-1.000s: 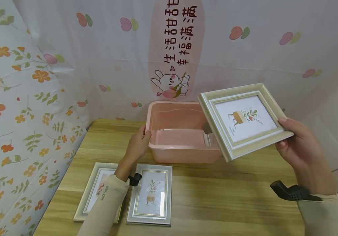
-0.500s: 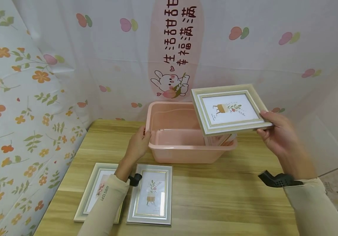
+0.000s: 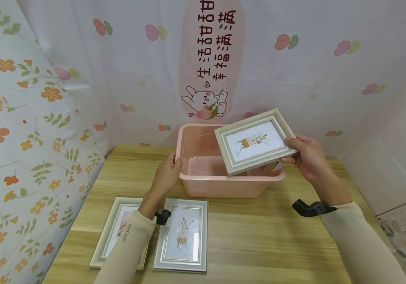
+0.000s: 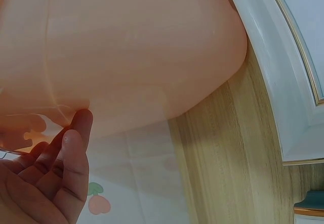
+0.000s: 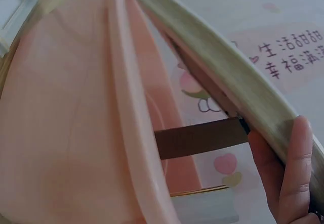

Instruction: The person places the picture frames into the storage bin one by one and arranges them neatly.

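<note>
In the head view my right hand (image 3: 311, 161) grips a cream picture frame (image 3: 250, 142) by its right end. The frame is tilted over the right part of a pink plastic basin (image 3: 220, 188), its potted-plant print facing up. From the frame's underside a brown stand strip (image 5: 200, 138) sticks out in the right wrist view. My left hand (image 3: 165, 173) holds the basin's left rim between thumb and fingers. Partly hidden under the held frame, another frame (image 5: 202, 208) lies inside the basin at its right side.
On the wooden table (image 3: 259, 240), a white frame with a plant print (image 3: 181, 236) lies in front of the basin. Left of it lies a cream frame (image 3: 110, 228), partly covered by my left sleeve. A patterned cloth (image 3: 135, 79) hangs close behind the basin.
My right hand has carried the picture frame leftward, and it has come down closer over the basin. My left hand has stayed on the basin's rim.
</note>
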A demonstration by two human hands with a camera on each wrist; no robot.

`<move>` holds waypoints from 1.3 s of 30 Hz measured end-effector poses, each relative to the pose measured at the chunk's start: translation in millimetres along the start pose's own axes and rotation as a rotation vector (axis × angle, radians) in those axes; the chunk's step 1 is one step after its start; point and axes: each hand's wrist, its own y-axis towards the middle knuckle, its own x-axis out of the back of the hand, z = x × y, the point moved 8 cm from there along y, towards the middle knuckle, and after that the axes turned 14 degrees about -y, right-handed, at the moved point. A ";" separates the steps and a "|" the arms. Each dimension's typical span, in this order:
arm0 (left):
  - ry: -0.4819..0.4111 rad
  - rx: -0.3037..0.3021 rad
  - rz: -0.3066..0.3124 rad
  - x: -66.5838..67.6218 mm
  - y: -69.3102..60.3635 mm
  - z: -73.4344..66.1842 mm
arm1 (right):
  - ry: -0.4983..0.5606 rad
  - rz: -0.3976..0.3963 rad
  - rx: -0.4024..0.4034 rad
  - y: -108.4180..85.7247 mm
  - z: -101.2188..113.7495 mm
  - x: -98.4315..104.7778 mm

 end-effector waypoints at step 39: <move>0.001 -0.001 0.004 -0.4 1.1 0.2 | -1.261 -0.428 0.433 4.5 16.0 -41.6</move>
